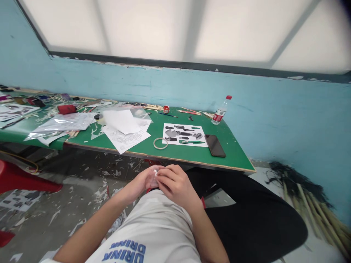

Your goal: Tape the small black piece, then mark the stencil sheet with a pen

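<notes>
In front of my body, below the table edge, my two hands meet. A small white piece [155, 172], perhaps paper, shows between them; its exact kind is too small to tell. My left hand [148, 179] curls around its left side, with the fingers partly covered. From the right, my right hand [175, 182] closes bent fingers against it. Beyond them on the green table [142, 149] lie a roll of tape [160, 143], a sheet printed with dark shapes [171, 140], a green-handled cutter [192, 142] and a black phone [215, 145].
A bottle with a red cap [219, 111] stands at the table's right end. Left of the tape are drawing sheets [123, 137] and a plastic bag [64, 122]. A small red jar [166, 109] stands behind. Red stool [24, 179] and paper scraps at lower left; bundled sticks [315, 208] lie right.
</notes>
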`<state>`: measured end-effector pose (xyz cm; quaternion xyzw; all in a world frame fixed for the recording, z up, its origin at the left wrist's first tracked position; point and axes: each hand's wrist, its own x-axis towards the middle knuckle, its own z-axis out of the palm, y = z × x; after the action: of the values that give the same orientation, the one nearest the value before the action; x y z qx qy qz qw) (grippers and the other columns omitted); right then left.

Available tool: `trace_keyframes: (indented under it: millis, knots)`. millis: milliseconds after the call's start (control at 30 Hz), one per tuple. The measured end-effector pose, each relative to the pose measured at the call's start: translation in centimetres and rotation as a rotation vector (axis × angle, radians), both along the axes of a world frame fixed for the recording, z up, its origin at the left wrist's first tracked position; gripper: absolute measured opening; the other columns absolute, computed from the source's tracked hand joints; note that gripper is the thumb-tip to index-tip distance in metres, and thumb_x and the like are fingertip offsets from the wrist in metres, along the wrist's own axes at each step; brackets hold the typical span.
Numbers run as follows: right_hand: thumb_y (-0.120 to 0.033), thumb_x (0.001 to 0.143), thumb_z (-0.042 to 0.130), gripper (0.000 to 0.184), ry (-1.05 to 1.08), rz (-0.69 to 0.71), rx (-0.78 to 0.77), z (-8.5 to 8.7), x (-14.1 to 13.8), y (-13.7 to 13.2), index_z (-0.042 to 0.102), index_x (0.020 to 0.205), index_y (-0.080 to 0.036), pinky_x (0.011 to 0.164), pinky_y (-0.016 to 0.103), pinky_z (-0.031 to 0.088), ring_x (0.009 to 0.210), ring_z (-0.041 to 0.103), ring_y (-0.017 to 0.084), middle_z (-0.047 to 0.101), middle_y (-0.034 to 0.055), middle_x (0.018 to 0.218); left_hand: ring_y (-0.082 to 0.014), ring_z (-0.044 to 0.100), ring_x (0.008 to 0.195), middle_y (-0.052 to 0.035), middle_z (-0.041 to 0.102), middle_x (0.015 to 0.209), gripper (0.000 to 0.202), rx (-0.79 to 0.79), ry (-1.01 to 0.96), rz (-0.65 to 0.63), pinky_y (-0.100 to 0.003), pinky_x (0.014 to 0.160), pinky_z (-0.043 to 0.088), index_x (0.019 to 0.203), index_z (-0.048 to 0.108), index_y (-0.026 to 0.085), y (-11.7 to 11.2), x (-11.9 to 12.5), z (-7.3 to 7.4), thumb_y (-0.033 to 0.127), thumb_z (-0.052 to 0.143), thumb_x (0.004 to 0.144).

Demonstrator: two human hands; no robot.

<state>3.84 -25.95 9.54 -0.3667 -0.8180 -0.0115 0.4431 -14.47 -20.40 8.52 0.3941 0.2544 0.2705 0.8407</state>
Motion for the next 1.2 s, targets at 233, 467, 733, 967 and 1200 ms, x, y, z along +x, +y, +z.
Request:
trace_keyframes:
  millis: [233,467,733,967,1200]
  knots:
    - [-0.007,0.095,0.068,0.015,0.098,-0.011,0.043,-0.4,-0.1,0.4,0.072,0.098,-0.022,0.081,0.039,0.057,0.092,0.068,0.021,0.079,0.0048,0.097,-0.0194,0.072,0.103,-0.0066,0.075,0.112,0.042,-0.034,0.060,0.018,-0.033,0.100,0.052,0.120,0.072,0.021,-0.8,-0.8,1.7,0.026,0.087,0.081]
    - [-0.010,0.094,0.071,0.014,0.220,-0.033,0.072,-1.0,-0.6,0.8,0.072,0.094,-0.024,0.079,0.040,0.062,0.090,0.067,0.022,0.080,0.0053,0.097,-0.0131,0.068,0.095,-0.0018,0.070,0.096,0.028,-0.035,0.028,0.058,-0.025,0.095,0.053,0.104,0.073,0.020,-1.9,-1.0,1.9,0.033,0.090,0.085]
    - [-0.009,0.095,0.071,0.015,0.117,-0.044,0.127,-1.4,-0.9,1.0,0.074,0.101,-0.023,0.083,0.040,0.061,0.093,0.065,0.022,0.081,0.0047,0.103,-0.0179,0.073,0.097,-0.0111,0.078,0.106,0.034,-0.058,-0.004,0.131,-0.028,0.098,0.055,0.113,0.081,0.013,-2.2,-1.2,1.5,0.022,0.089,0.081]
    - [-0.010,0.099,0.066,0.022,0.009,-0.026,0.123,-1.1,-0.4,0.5,0.074,0.116,-0.021,0.082,0.042,0.060,0.099,0.068,0.024,0.081,0.0074,0.111,-0.0222,0.074,0.109,-0.0127,0.078,0.121,0.040,-0.084,0.006,0.175,-0.032,0.104,0.054,0.120,0.080,0.016,-2.4,-1.4,1.6,0.019,0.088,0.081]
    - [-0.008,0.099,0.067,0.024,0.045,-0.020,0.112,-1.0,-0.3,0.4,0.073,0.118,-0.022,0.086,0.041,0.062,0.100,0.068,0.023,0.081,0.0068,0.110,-0.0188,0.073,0.101,-0.0082,0.079,0.107,0.041,-0.056,0.035,0.208,-0.032,0.102,0.053,0.124,0.079,0.017,-2.4,-1.1,1.5,0.026,0.089,0.086]
